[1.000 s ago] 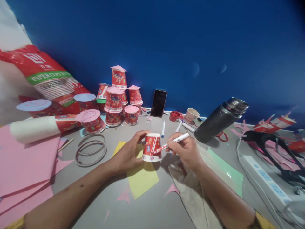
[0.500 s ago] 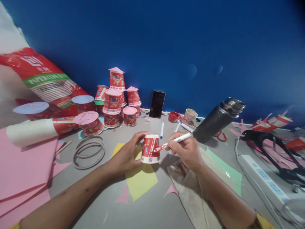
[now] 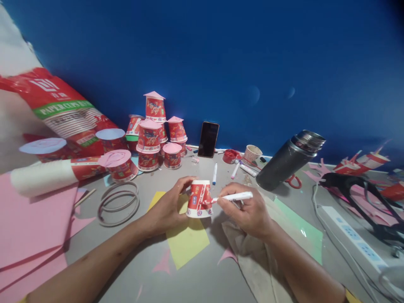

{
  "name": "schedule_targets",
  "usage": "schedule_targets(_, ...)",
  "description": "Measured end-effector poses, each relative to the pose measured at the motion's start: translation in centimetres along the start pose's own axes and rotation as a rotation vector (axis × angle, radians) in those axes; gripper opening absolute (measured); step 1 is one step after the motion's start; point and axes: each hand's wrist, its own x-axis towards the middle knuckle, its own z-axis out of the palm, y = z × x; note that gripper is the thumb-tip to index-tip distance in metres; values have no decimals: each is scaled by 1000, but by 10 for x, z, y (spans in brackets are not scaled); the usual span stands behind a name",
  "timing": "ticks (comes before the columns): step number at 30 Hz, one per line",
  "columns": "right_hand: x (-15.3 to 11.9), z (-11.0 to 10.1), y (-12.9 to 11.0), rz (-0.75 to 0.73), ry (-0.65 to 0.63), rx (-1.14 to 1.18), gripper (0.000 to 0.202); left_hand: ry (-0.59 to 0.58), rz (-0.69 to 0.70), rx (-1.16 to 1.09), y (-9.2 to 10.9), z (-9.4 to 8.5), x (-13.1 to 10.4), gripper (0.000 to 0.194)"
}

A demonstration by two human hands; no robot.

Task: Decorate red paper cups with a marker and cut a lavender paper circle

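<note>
My left hand (image 3: 168, 205) grips an upside-down red paper cup (image 3: 195, 194) from its left side, above a yellow sheet of paper (image 3: 188, 245). White marks run down and across the cup's front. In my right hand (image 3: 248, 210) is a white marker pen (image 3: 238, 196), pinched between thumb and fingers, with its tip at the cup's right side. Whether the tip touches the cup is hard to tell. Beneath my right forearm lies a beige cloth (image 3: 252, 261), partly hidden.
Stacked red cups with pink paper tops (image 3: 149, 136) stand back left, beside a cup bag (image 3: 67, 105). A phone (image 3: 208, 139) leans on the blue wall. A dark thermos (image 3: 288, 160), a power strip (image 3: 350, 235) and tape rings (image 3: 118, 203) surround the work area.
The pen has swung flatter, its tip shifting right and slightly down along the cup. My right hand has lowered a little. White marks now extend farther right; my left hand still holds the cup.
</note>
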Motion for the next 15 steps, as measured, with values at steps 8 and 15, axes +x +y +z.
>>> schedule_targets(8, 0, -1, -3, -103, 0, -64, 16, -6, 23, 19, -4, 0, 0, 77)
schedule_targets(15, -2, 2, -3, -184, 29, -92, 15, -16, 15, 27, -2, 0, -1, 74)
